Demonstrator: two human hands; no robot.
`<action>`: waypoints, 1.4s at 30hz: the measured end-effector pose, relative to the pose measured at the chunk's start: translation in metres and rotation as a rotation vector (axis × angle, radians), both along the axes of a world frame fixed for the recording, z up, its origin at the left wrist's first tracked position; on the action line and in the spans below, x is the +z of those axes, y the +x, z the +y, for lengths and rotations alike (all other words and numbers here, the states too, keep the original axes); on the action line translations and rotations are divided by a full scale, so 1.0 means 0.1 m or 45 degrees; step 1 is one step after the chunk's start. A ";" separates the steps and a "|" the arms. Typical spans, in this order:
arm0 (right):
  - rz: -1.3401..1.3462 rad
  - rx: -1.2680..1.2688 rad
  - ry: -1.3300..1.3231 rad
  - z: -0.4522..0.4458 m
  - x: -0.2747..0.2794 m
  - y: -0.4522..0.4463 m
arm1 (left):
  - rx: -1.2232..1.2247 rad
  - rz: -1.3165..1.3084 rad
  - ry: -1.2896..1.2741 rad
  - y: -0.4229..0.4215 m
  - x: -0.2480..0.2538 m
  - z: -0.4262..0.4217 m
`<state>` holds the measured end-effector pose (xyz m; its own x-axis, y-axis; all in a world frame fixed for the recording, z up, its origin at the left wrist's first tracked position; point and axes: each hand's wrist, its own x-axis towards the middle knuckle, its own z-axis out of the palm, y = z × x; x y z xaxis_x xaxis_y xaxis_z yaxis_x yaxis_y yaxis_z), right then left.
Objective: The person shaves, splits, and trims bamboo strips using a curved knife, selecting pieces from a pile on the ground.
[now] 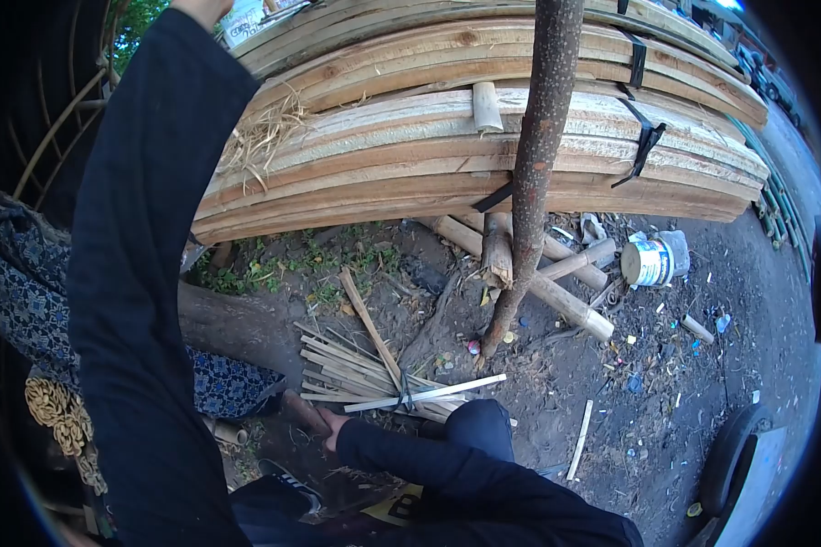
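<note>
Thin wooden strips (360, 374) lie in a bundle on dark, littered ground (556, 387). One pale strip (580, 440) rests apart, and a white bucket (649, 262) lies near bamboo poles (570, 305).

A loose black left sleeve (137, 273) fills the frame's left, a matching right sleeve (429, 458) the lower centre, with dark trousers (480, 427), a yellow dark-lettered patch (398, 507) and a white-striped dark shoe (292, 483) below.

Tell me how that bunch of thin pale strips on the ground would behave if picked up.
The bunch of thin pale strips would probably feel stiff, since most pieces look straight. Each strip is likely light for its length, being so slender. The loose ends may splay or shift, because they fan out unevenly.
</note>
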<state>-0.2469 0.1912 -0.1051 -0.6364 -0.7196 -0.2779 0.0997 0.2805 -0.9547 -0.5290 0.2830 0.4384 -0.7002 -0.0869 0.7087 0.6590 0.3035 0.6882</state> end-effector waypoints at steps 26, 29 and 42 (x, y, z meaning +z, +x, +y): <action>0.011 -0.174 0.319 -0.32 -0.73 -0.19 | 0.225 -0.734 -1.921 3.72 -2.13 -2.32; -0.004 -0.220 0.315 -0.37 -0.59 -0.18 | 0.401 -1.169 -2.145 3.47 -2.34 -2.54; 0.745 -0.340 0.519 0.44 -0.06 -0.48 | 0.129 -1.535 -0.440 3.76 -4.26 -3.40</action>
